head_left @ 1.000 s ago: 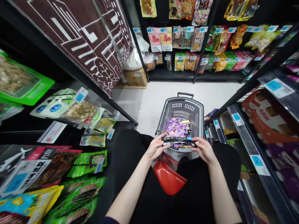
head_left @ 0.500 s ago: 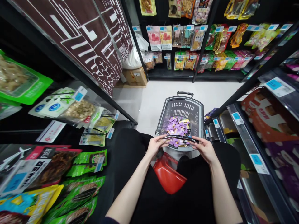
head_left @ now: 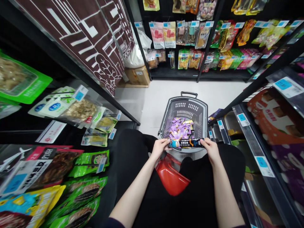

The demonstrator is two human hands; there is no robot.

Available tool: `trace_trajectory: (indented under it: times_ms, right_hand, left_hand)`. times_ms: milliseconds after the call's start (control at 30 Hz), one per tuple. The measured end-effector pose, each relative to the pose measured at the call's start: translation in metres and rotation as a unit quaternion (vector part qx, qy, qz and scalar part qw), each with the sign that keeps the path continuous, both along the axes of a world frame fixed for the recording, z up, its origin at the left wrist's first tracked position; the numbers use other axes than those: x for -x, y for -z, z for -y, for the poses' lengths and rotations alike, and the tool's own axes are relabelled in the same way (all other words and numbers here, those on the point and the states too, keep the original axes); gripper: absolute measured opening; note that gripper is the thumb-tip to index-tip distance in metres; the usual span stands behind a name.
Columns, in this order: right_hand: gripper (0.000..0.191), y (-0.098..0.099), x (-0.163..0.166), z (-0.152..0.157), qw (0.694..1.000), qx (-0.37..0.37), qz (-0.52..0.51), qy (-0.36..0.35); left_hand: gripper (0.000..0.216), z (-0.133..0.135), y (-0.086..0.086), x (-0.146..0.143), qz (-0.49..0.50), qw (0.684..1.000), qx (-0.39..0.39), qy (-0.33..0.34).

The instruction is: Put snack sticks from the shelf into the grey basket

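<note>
My left hand (head_left: 159,147) and my right hand (head_left: 211,148) each grip one end of a long, thin black snack packet (head_left: 186,143) with blue and orange print. I hold it level over the near rim of a grey plastic shopping basket (head_left: 200,111) that stands on the pale floor. Inside the basket lie several small purple packets (head_left: 180,127). My legs in black trousers fill the lower middle, and I sit on a red stool (head_left: 171,179).
Black shelves with hanging snack bags and blue price tags (head_left: 81,97) close in on the left, right and far wall. A brown patterned curtain (head_left: 95,41) hangs at upper left. A cardboard box (head_left: 138,76) sits on the floor behind it.
The packet has turned in my hands from its flat dark side, through edge-on, to its printed face. It has also risen slightly towards the basket rim.
</note>
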State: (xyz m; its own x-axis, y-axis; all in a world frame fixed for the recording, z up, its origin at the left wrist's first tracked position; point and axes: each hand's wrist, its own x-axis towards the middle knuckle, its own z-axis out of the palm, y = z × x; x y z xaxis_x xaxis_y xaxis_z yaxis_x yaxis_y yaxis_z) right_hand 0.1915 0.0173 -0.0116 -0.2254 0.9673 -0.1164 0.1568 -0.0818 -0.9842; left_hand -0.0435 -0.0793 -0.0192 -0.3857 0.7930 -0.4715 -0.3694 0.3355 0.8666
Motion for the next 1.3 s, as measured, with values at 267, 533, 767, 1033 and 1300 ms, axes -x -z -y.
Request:
trace_trajectory:
  times_ms: [267,533,767,1033,1300]
  right_hand:
    - [0.042,0.004,0.010,0.001,0.987,0.157,-0.034,0.020]
    - [0.041,0.018,0.024,0.004,0.989,0.131,0.065,0.014]
    - [0.017,0.033,0.040,-0.006,0.956,0.081,0.279,0.034]
    - [0.018,0.060,0.065,-0.017,0.907,0.138,0.398,-0.005]
    - [0.019,0.023,0.059,-0.043,0.941,0.141,0.308,0.001]
  left_hand:
    - [0.034,-0.003,0.005,0.001,0.041,0.997,0.008,-0.066]
    - [0.032,-0.004,0.016,0.008,-0.005,0.996,0.018,-0.085]
    - [0.039,-0.007,0.022,0.006,-0.051,0.997,0.029,-0.040]
    - [0.036,-0.005,0.030,-0.003,-0.098,0.992,0.034,0.070]
    - [0.030,-0.004,0.021,-0.001,-0.206,0.971,0.066,0.105]
